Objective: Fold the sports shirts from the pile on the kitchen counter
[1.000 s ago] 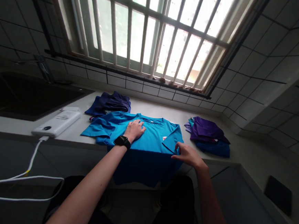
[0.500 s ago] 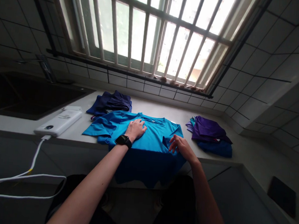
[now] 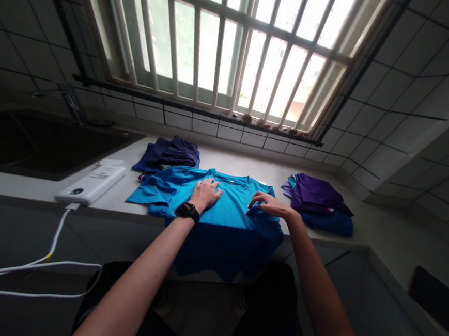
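A bright blue T-shirt (image 3: 230, 199) lies spread over the counter, its collar toward the window and its lower part hanging down over the front edge. Flat on the chest of the shirt rests my left hand (image 3: 206, 193), fingers stretched out, a black watch (image 3: 187, 211) at the wrist. My right hand (image 3: 270, 203) is at the sleeve on the right side, its fingers bent down and closed on the blue cloth. The thumb is mostly hidden. The left sleeve (image 3: 148, 190) lies out to the side on the counter.
Folded dark blue clothes (image 3: 171, 152) lie behind the shirt at left. A folded purple and blue pile (image 3: 317, 196) sits at right. A white power bank (image 3: 93, 183) with a cable (image 3: 59, 227) is near the dark sink (image 3: 55, 144). A dark flat object (image 3: 432, 297) lies far right.
My right hand has moved slightly up and left, and its fingers have closed on the right sleeve. The sleeve's fold has shifted. My left hand stays on the shirt.
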The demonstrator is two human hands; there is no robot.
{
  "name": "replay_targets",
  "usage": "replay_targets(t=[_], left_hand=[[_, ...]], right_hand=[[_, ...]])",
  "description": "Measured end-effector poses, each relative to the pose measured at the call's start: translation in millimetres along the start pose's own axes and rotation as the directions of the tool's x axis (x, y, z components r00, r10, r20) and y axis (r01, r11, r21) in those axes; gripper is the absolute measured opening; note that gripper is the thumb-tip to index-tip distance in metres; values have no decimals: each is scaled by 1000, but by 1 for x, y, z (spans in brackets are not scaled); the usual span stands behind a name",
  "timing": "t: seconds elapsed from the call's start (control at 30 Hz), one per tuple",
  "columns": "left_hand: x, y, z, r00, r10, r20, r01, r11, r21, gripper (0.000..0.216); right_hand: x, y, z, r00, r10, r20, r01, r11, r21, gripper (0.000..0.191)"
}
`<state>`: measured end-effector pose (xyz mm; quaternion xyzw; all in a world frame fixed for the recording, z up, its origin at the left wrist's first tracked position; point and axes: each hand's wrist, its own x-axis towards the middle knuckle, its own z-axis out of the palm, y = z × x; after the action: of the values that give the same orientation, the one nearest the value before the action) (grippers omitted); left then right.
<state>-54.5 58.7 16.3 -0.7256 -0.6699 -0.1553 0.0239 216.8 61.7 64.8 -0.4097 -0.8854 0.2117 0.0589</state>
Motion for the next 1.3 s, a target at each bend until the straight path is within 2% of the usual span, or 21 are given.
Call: replay_targets(t=[0.1,0.2,0.33,0.4,0.5,0.6,0.67,0.77,0.9,0.93,1.0,1.1,1.2,1.23,1.3], left_hand=[[0,0,0,1000,-1,5,1,1000,0,45],[0,0,0,1000,-2,0,2,1000,0,44],[0,-1,1,1000,3,-1,-3,1000,2,43],[1,-1,2,1000,3,-8,-3,1000,-4,43],[1,-2,3,1000,2,-11,-2,1000,-12,42],[1,-2,4,1000,0,-11,0,1000,-22,43],[2,-3,5,1000,-1,-11,1,1000,-25,43],[2,-3,5,1000,2,-4,-2,1000,-10,43],[2,-2,5,1000,-4,2,4,1000,-9,44],[2,-2,5,1000,-6,3,6,1000,-11,44],[2,-2,5,1000,-7,6,7,1000,-11,44],[2,-3,5,1000,-2,9,2,1000,-5,44],[2,-4,6,1000,-3,10,3,1000,3,45],[2,-4,7,1000,-4,9,4,1000,4,45],[3,-4,8,1000,0,5,0,1000,2,45]], right_hand=[[3,0,-3,998,61,-29,-63,996,-68,48],[7,1,-5,991,128,32,-121,979,-166,52],[15,3,-14,990,135,47,-120,964,-237,31],[19,6,-19,993,111,29,-103,972,-209,21],[25,12,-19,994,80,-68,-86,993,-87,16],[31,16,-13,962,97,-255,-95,995,21,17],[33,19,-8,946,121,-302,-106,992,68,17],[32,22,-5,935,103,-339,-98,995,33,24],[26,21,-1,891,57,-450,-114,988,-102,41],[24,20,2,891,82,-446,-151,981,-121,44],[22,15,11,885,213,-414,-291,947,-134,51],[19,8,30,835,458,-305,-512,850,-126,63],[18,3,42,839,513,-184,-540,826,-161,68],[19,3,43,841,514,-168,-538,825,-170,68],[23,1,43,816,545,-194,-575,800,-170,68]])
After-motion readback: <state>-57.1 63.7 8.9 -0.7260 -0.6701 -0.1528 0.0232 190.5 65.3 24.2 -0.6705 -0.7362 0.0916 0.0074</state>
